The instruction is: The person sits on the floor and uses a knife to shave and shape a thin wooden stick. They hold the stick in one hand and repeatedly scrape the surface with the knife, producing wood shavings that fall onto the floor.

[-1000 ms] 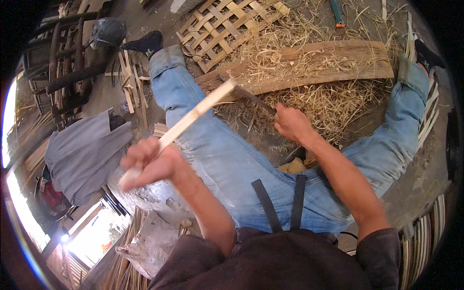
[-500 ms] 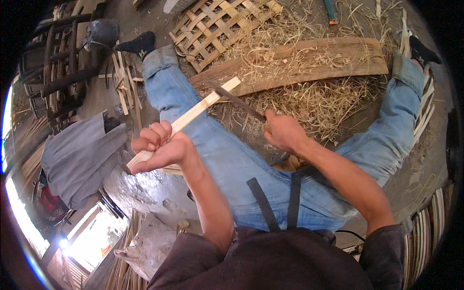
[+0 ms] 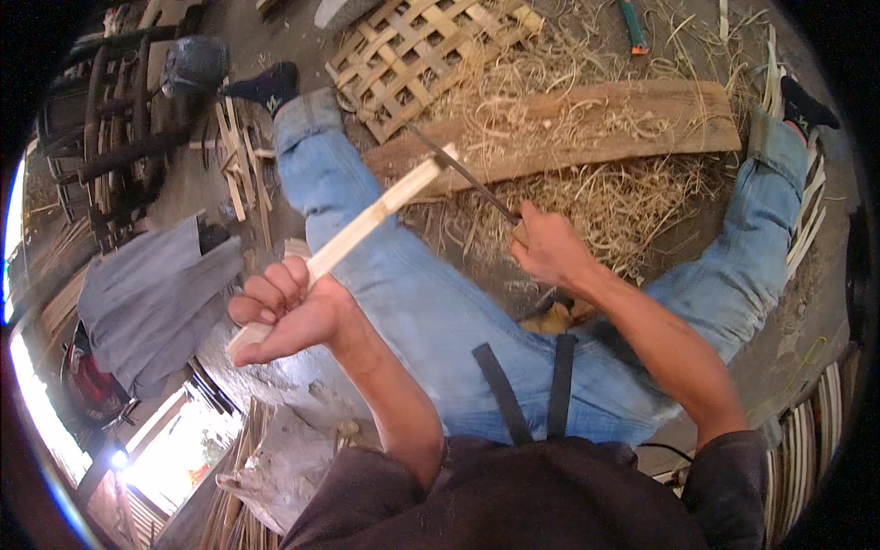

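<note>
Strip (image 3: 371, 218): extends up and rightward from the left grip (image 3: 289, 307), above the left leg (image 3: 403, 298)
Left grip: fingers curled around its near end
Knife (image 3: 477, 188): crosses near the strip's far end; contact unclear
Right grip (image 3: 550, 243): wrapped about the knife; nearer that end
Floor (image 3: 807, 316): shavings (image 3: 596, 211); plank (image 3: 678, 137) between legs
Room: lattice (image 3: 426, 64) beyond; grey cloth (image 3: 151, 302) leftward
</note>
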